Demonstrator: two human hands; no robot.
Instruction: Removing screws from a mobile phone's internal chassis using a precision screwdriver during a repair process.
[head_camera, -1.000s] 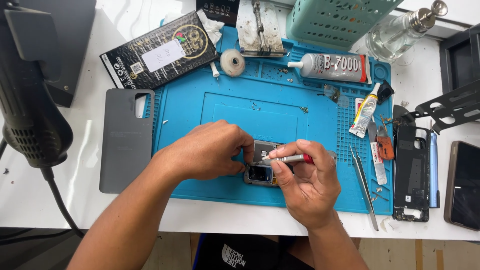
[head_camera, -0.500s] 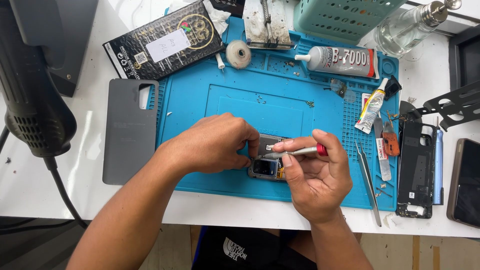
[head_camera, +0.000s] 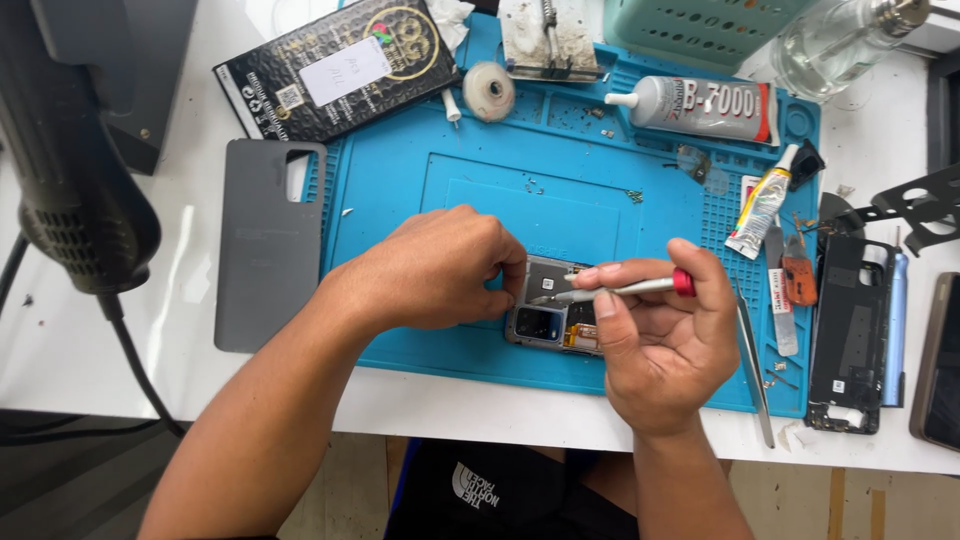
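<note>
Bright even overhead light, soft shadows beneath the hands, mild glare on white table (head_camera: 880, 150), sharp focus

Opened phone (head_camera: 548, 318) flat on mat; screwdriver (head_camera: 625, 288) level above

Phone repair workshop: blue work mat (head_camera: 450, 190), glue tube (head_camera: 700, 108), tweezers (head_camera: 755, 370).

both forearms come up from the bottom edge and angle in toward each other. the left hand (head_camera: 435, 268) lies knuckles up, fingers curled under and bunched at the tips, thumb tucked out of sight, the wrist fairly straight. the right hand (head_camera: 665, 335) sits just beside it, palm turned toward the person, thumb laid flat along the top and the forefinger bent over it in a pinch; the other fingers fold into the palm. the two hands' fingertips nearly meet.
</note>
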